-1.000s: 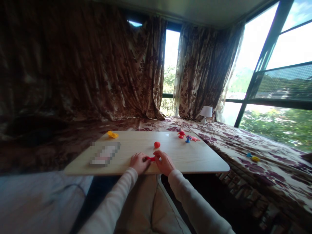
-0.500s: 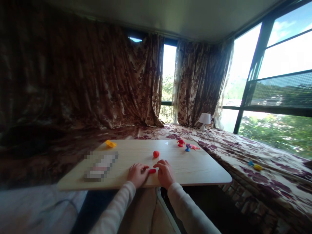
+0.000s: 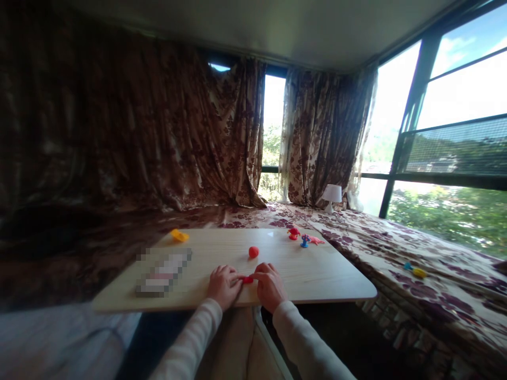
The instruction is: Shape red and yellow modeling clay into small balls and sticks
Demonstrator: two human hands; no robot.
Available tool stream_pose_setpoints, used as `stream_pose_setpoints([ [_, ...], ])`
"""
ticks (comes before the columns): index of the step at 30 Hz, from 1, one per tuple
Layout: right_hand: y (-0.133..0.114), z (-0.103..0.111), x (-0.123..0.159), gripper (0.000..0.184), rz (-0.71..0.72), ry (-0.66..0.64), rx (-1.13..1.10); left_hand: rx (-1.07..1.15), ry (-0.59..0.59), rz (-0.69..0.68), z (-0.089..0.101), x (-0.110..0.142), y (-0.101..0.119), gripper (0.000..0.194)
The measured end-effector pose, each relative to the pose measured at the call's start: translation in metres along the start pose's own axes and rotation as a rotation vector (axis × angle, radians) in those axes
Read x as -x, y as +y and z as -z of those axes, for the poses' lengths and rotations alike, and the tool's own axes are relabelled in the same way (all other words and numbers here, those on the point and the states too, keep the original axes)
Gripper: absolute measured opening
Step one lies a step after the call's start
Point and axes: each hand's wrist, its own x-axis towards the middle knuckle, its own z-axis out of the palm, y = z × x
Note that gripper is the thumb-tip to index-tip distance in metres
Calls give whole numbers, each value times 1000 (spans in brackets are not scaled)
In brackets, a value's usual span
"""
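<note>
A short red roll of what looks like modelling clay (image 3: pixel 247 280) lies on the table near its front edge, between my hands. My left hand (image 3: pixel 224 285) bears on its left end with the fingertips, fingers bent and close together. From the other side, my right hand (image 3: pixel 270 285) presses its right end with an outstretched index finger, the other fingers curled. Just beyond the hands sits a round ball (image 3: pixel 253 252) of the same orange-red colour, touched by neither hand.
The light wooden table (image 3: pixel 317 279) carries a yellow piece (image 3: pixel 179 235) at back left and a pixelated flat item (image 3: pixel 164 274) below it. Red (image 3: pixel 293 233) and blue (image 3: pixel 304 241) small toys stand at back right. A white lamp (image 3: pixel 331 197) stands on the patterned cover beyond.
Both hands first gripped the red roll, then drew apart and left it lying on the table. Now their fingertips are back on it. The camera view has tilted up slightly.
</note>
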Motion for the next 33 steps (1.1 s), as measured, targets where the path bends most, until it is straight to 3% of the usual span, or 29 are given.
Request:
stream_pose_setpoints([
  [33,-3,5,1,48,69,-71,-4,9,-14,85,4,-1,7,14],
])
